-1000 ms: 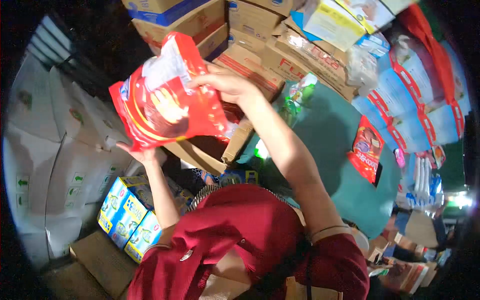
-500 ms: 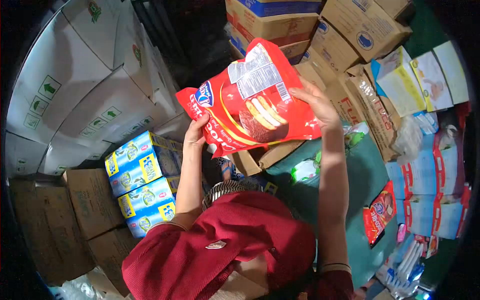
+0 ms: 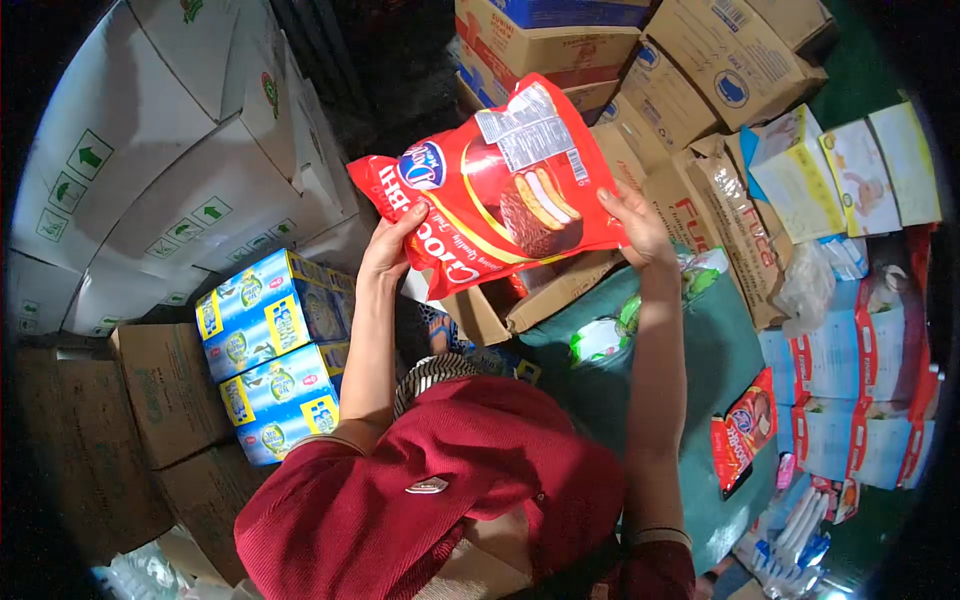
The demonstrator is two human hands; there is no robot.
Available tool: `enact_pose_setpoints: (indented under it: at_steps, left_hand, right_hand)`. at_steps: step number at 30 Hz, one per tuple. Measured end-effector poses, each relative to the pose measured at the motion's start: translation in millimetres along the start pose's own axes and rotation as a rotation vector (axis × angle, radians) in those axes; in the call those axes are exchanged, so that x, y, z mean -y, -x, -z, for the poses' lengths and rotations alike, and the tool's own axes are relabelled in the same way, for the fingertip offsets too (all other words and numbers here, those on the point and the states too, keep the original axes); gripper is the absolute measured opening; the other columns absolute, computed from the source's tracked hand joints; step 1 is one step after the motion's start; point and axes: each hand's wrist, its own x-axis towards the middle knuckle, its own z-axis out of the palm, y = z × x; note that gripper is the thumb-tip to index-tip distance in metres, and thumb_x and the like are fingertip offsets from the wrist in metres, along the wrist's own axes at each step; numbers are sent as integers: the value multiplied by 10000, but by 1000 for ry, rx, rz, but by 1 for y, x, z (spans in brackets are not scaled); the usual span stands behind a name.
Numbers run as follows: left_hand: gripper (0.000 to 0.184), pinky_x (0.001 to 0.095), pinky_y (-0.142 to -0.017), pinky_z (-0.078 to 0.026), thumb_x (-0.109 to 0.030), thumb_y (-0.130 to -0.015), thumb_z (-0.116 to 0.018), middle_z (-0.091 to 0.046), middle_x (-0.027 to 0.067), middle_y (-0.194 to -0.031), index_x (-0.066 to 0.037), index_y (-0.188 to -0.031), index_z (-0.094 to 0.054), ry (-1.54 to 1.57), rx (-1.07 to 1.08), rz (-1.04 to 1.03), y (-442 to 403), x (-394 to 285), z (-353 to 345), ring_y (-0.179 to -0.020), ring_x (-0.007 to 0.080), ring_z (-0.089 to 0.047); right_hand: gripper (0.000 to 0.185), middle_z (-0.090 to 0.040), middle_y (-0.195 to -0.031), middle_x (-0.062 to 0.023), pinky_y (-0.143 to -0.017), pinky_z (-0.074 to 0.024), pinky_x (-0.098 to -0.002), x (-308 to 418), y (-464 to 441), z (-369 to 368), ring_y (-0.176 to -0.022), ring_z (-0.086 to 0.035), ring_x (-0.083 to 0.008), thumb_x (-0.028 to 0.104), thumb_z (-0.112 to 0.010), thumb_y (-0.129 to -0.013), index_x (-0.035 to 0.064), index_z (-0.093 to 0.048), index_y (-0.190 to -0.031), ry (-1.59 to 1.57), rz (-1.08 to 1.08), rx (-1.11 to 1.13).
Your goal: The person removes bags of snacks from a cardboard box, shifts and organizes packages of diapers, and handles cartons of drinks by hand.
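Note:
Between my hands is a red snack bag (image 3: 470, 190) with a picture of chocolate-coated sandwich cakes and a pale printed label. My left hand (image 3: 393, 242) is closed on its lower left part, thumb on the front. At the right edge my right hand (image 3: 640, 228) grips the bag, thumb on the front and the other fingers partly hidden. The bag is raised and tilted above an open cardboard box (image 3: 560, 295). A smaller red packet (image 3: 745, 430) with similar lettering lies on a green surface (image 3: 690, 375) to the right.
White cartons (image 3: 150, 160) are stacked at the left, above blue-and-yellow packs (image 3: 270, 345) and brown boxes (image 3: 180, 390). More cardboard boxes (image 3: 725, 60) stand at the back. Blue-and-red packages (image 3: 840, 360) and a clear plastic bag (image 3: 805, 285) are at the right.
The red bag has turned a little between my hands, its right end sitting slightly lower. Both hands keep their hold. The whole view has shifted slightly.

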Motion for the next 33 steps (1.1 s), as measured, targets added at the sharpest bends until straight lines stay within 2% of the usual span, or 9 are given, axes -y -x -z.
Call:
enact_pose_setpoints:
  at_steps: [4,7,11,14,17,24,28,30,33]
  left_hand:
    - [415,329,-799,-471,-104,-734,-649,-558,67,-1015,-42,-1095,-456,-18,15,-4,-1,3,-4,-898,176,-566]
    - [405,340,-812,-463,-119,-744,-641,-559,71,-1010,-39,-1096,-457,20,-27,4,-6,9,-1,-904,182,-563]
    - [395,385,-860,-430,-159,-772,-616,-547,98,-1066,-39,-1114,-459,269,-106,25,-26,10,6,-973,218,-538]
    - [381,394,-878,-416,-137,-780,-603,-539,97,-1086,-40,-1118,-457,302,-181,-14,-38,11,7,-981,215,-534]
    - [383,373,-879,-417,-118,-770,-612,-539,84,-1084,-49,-1115,-462,247,-159,101,-57,28,17,-989,207,-528]
    - [365,416,-870,-421,-115,-773,-605,-544,93,-1075,-58,-1105,-465,186,-127,375,-101,119,20,-978,226,-536]
    - [326,429,-863,-416,-133,-792,-583,-546,99,-1075,-71,-1094,-478,311,-80,564,-123,183,35,-966,245,-540]
    - [346,450,-898,-373,-188,-820,-543,-514,116,-1115,-55,-1125,-448,270,-64,552,-133,222,50,-1009,262,-501]
    - [354,473,-859,-398,-170,-799,-570,-522,108,-1099,-62,-1117,-456,197,-129,574,-139,268,63,-988,268,-513]
  right_hand:
    - [330,-520,-1129,-81,-879,-406,-322,-8,2,6,-1012,-513,-161,115,-443,-872,17,-421,-1186,-40,21,-40]
    - [343,-495,-1153,-136,-884,-405,-350,-14,2,14,-1041,-500,-219,141,-429,-880,5,-401,-1194,-172,149,-211]
    - [411,-439,-1173,-245,-902,-389,-400,-16,14,24,-1080,-461,-325,202,-430,-881,-24,-347,-1214,-127,119,-348]
    - [413,-439,-1178,-237,-903,-390,-401,-34,19,30,-1072,-470,-314,190,-430,-877,-27,-342,-1217,-167,77,-330]
    - [380,-461,-1159,-228,-861,-429,-390,-54,19,32,-1037,-499,-304,147,-430,-865,-33,-374,-1196,-150,21,-386]
    - [299,-538,-1058,-166,-782,-476,-365,-82,7,29,-929,-562,-262,132,-465,-842,15,-464,-1117,-100,-116,-440]
    - [293,-530,-1071,-149,-808,-463,-370,-92,9,34,-960,-548,-257,132,-455,-857,20,-460,-1127,-83,-164,-444]
    - [286,-535,-1060,-143,-809,-462,-372,-106,16,48,-955,-549,-259,149,-467,-853,27,-469,-1111,-104,-188,-460]
    - [300,-541,-1044,-140,-803,-461,-364,-121,36,61,-943,-552,-257,177,-480,-847,29,-463,-1108,-123,-226,-573]
